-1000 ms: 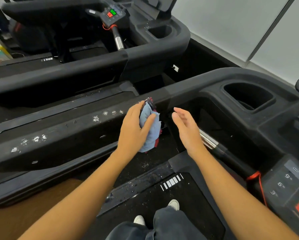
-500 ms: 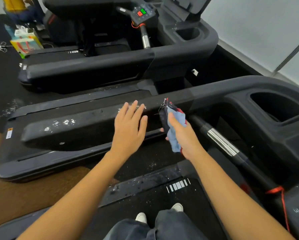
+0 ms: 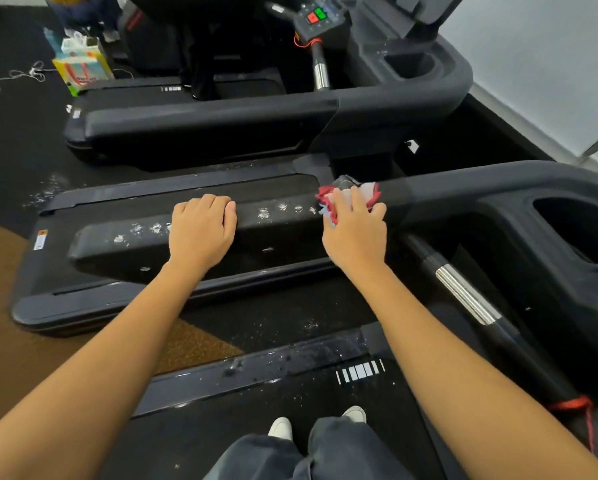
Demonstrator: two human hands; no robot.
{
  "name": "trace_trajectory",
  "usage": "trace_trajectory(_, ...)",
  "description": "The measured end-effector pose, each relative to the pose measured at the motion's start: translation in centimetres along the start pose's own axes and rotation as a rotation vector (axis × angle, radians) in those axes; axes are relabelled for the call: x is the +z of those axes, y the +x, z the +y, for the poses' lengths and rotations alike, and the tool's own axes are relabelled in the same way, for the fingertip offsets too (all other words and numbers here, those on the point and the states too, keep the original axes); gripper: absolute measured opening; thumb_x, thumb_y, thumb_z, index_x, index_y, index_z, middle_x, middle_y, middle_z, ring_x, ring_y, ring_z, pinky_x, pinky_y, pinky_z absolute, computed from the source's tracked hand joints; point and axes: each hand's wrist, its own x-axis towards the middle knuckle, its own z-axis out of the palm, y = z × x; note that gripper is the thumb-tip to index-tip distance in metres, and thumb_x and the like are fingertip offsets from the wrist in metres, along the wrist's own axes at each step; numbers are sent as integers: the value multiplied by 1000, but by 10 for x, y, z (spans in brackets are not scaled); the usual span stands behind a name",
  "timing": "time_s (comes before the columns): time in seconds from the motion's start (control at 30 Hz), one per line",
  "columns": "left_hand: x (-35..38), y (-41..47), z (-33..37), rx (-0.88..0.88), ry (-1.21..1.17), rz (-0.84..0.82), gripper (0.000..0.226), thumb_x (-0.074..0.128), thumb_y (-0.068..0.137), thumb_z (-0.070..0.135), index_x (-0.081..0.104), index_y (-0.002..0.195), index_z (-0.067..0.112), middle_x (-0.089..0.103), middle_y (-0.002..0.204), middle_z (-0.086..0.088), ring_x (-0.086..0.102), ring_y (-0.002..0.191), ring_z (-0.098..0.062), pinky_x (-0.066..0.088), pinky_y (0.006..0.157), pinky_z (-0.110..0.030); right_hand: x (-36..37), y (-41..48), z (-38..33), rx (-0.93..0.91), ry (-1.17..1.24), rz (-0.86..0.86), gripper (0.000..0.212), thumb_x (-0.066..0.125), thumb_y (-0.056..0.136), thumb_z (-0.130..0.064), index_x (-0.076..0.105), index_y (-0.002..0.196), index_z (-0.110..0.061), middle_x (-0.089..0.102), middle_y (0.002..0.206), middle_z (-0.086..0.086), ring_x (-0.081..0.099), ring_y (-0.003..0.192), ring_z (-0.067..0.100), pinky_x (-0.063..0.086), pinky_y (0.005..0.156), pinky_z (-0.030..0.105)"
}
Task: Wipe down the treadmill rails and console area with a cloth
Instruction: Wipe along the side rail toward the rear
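Observation:
The black left side rail (image 3: 277, 233) of the treadmill runs across the middle of the view, with white foam spots along its top. My right hand (image 3: 354, 233) presses a bunched cloth (image 3: 349, 194), blue, red and white, onto the rail near where it joins the console housing (image 3: 533, 216). My fingers curl over the cloth. My left hand (image 3: 202, 232) rests on the rail's top further left, fingers bent over its far edge, covering some of the foam spots.
A chrome-banded handlebar (image 3: 464, 299) slopes down at the right, and a cup recess (image 3: 581, 233) lies in the console housing. A second treadmill (image 3: 221, 129) stands beyond, with red and green buttons. A colourful bag (image 3: 81, 69) sits on the floor at the far left. My shoes (image 3: 320, 422) stand on the belt.
The cloth passed from my left hand to my right hand. My right hand then brought it up onto the rail top, and my left hand settled on the rail further left.

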Motion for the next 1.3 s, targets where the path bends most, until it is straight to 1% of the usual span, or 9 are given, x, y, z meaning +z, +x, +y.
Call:
trace_trajectory(0.17, 2, -1, 0, -5, -3, 24, 35, 35, 94, 23, 66, 99, 7, 69, 92, -11, 63, 81, -31, 43, 78, -40, 1, -6, 11, -199, -49, -23, 49, 52, 90, -32, 42, 135, -17, 42, 141, 6, 46, 94, 34, 46, 68, 34)
trace_trajectory(0.4, 6, 0, -1, -2, 18, 36, 43, 27, 94, 25, 66, 97, 6, 68, 89, -10, 62, 79, -30, 43, 77, -40, -2, 8, -4, 20, -13, -7, 38, 46, 93, -32, 44, 128, -17, 43, 134, 6, 42, 103, 30, 44, 77, 33)
trace_trajectory(0.53, 6, 0, 0, 0, 13, 52, 44, 26, 94, 25, 66, 98, 6, 68, 90, -10, 62, 80, -30, 43, 78, -40, 6, -2, -43, -125, 27, -13, 39, 51, 89, -31, 44, 124, -17, 47, 125, 3, 43, 99, 25, 40, 76, 30)
trace_trajectory(0.7, 5, -1, -2, 4, -3, 51, 44, 27, 95, 24, 66, 101, 6, 69, 93, -11, 63, 82, -29, 44, 79, -39, 7, -13, -53, -332, 3, -74, 46, 51, 90, -31, 41, 133, -18, 40, 140, 3, 43, 101, 25, 38, 77, 30)
trace_trajectory(0.8, 5, -1, -2, 10, -6, 61, 45, 25, 94, 24, 66, 101, 6, 69, 93, -11, 63, 83, -29, 44, 80, -40, 1, -3, -26, -224, -4, -18, 38, 48, 90, -29, 46, 127, -18, 48, 130, 1, 40, 92, 23, 35, 69, 29)
trace_trajectory(0.97, 6, 0, -1, 1, 10, 48, 47, 24, 93, 25, 66, 98, 7, 69, 91, -10, 63, 80, -29, 44, 78, -39, -1, 12, -34, -45, -25, -61, 37, 47, 91, -30, 46, 125, -14, 48, 126, 4, 41, 104, 26, 34, 77, 30)
trace_trajectory(1.07, 7, 1, -2, -6, 16, 51, 44, 25, 94, 25, 66, 97, 8, 68, 89, -8, 62, 80, -27, 43, 78, -39, 4, 3, -65, -173, 2, -56, 40, 51, 89, -33, 45, 124, -16, 47, 125, 4, 41, 100, 24, 33, 76, 30)
trace_trajectory(1.17, 8, 0, -4, 35, 101, 14, 34, 33, 92, 24, 64, 93, 9, 66, 87, -8, 61, 77, -28, 44, 73, -38, 11, -15, -89, -364, 25, -103, 47, 52, 88, -32, 42, 131, -15, 42, 136, 6, 42, 102, 26, 33, 77, 31)
trace_trajectory(1.3, 5, 0, -3, 11, 59, 29, 40, 26, 94, 24, 64, 92, 11, 66, 84, -6, 61, 74, -26, 43, 73, -37, 11, -24, -66, -422, 28, -82, 53, 54, 87, -30, 41, 136, -16, 41, 141, 6, 43, 94, 25, 33, 71, 30)
